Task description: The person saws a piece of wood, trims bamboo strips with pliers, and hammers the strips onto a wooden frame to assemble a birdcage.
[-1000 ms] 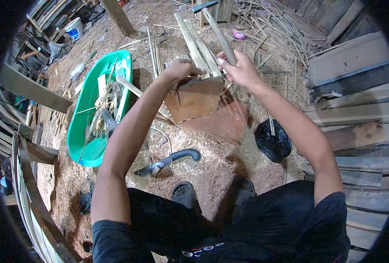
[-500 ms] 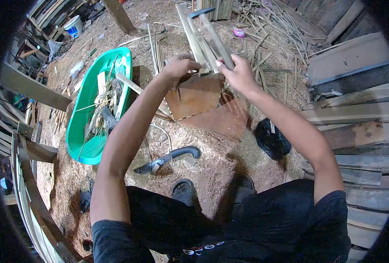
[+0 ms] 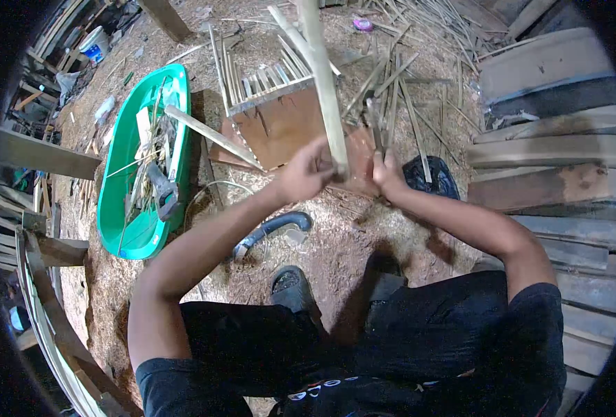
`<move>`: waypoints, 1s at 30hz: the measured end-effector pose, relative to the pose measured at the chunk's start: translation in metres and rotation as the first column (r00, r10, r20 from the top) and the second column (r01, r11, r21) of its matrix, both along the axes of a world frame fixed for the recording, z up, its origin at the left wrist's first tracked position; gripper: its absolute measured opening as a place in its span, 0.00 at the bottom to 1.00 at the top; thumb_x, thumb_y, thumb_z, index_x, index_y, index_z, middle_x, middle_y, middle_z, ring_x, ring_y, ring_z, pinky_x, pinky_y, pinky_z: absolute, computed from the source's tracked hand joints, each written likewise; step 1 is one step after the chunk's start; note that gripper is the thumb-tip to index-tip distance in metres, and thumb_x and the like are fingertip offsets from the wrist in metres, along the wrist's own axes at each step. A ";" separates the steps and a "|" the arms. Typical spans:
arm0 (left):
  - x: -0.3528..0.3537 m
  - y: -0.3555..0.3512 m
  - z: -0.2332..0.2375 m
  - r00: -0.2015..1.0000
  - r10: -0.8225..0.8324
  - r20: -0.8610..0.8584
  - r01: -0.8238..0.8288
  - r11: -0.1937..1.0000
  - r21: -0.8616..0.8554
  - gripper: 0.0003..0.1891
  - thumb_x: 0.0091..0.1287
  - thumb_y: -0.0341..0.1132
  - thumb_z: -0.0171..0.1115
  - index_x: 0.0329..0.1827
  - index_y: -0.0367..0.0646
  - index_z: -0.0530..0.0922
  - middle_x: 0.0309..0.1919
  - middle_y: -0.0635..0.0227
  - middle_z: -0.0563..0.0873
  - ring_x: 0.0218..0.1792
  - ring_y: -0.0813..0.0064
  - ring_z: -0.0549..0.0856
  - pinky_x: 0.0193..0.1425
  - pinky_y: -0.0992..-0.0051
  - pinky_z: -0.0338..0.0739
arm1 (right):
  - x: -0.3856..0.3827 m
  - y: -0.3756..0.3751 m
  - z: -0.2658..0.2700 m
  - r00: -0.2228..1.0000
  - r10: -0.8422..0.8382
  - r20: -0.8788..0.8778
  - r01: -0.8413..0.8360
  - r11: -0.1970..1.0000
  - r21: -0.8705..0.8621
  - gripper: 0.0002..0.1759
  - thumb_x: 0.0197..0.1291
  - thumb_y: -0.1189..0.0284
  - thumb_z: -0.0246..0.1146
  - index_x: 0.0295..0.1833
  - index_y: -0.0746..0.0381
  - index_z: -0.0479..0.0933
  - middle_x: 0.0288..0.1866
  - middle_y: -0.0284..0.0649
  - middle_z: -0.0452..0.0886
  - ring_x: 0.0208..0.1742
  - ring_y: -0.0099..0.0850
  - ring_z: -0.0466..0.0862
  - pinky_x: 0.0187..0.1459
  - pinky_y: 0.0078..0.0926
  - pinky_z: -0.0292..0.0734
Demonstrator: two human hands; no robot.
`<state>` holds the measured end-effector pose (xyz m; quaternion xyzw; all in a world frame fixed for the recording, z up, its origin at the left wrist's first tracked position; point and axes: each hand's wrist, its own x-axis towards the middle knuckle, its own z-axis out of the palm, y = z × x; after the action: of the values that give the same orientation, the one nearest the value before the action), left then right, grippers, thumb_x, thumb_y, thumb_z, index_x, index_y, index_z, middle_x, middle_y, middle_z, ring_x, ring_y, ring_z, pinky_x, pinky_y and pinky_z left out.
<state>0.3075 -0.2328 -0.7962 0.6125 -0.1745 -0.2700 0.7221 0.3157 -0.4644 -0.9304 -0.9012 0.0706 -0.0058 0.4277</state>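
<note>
My left hand (image 3: pixel 306 172) is closed around the lower end of a long pale wooden strip (image 3: pixel 325 83), which rises away from me. To its right, my right hand (image 3: pixel 388 174) is closed on a dark, narrow tool (image 3: pixel 374 125), blurred, with its shape hard to make out. Beyond my hands lies a brown wooden panel (image 3: pixel 280 125) with a row of thin sticks (image 3: pixel 252 82) along its far edge. A reddish flat sheet (image 3: pixel 361 156) shows partly beneath my hands.
A green tub (image 3: pixel 112 201) with wood scraps and a dark-handled tool stands at left. A curved blue-black handle (image 3: pixel 273 228) lies near my feet. A black bag (image 3: pixel 443 182) is right of my right hand. Planks (image 3: pixel 551 149) line the right side.
Both hands have come closer to my body. The pale strip now stands clear of the panel in my left hand, and the panel with its row of sticks is more exposed.
</note>
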 end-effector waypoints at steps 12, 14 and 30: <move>-0.006 -0.001 -0.142 0.860 -0.191 -0.472 0.371 0.871 0.323 0.17 0.64 0.24 0.62 0.56 0.41 0.73 0.40 0.64 0.85 0.40 0.73 0.86 0.41 0.74 0.84 | -0.052 -0.009 -0.032 0.961 0.019 -0.275 -0.030 0.999 -0.036 0.25 0.65 0.68 0.52 0.59 0.76 0.58 0.61 0.73 0.66 0.61 0.64 0.69 0.63 0.52 0.64; -0.001 -0.001 -0.144 0.885 -0.226 -0.408 0.391 0.837 0.383 0.17 0.63 0.24 0.61 0.55 0.43 0.73 0.41 0.64 0.86 0.41 0.72 0.85 0.43 0.70 0.85 | -0.054 -0.009 -0.047 0.977 0.007 -0.214 -0.022 0.998 -0.066 0.24 0.64 0.68 0.53 0.57 0.76 0.59 0.59 0.74 0.68 0.60 0.64 0.71 0.62 0.52 0.65; 0.004 -0.025 -0.136 0.772 -0.310 -0.555 0.386 0.922 0.023 0.22 0.61 0.20 0.55 0.61 0.39 0.71 0.43 0.61 0.85 0.41 0.69 0.86 0.38 0.69 0.83 | 0.050 -0.033 0.005 0.997 0.072 -0.004 -0.068 0.957 0.281 0.18 0.66 0.64 0.61 0.47 0.71 0.76 0.36 0.50 0.83 0.37 0.41 0.86 0.40 0.40 0.80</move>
<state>0.3116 -0.2580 -0.9319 0.5156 -0.0553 -0.5719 0.6356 0.3660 -0.4979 -0.9250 -0.8333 0.0417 0.0259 0.5506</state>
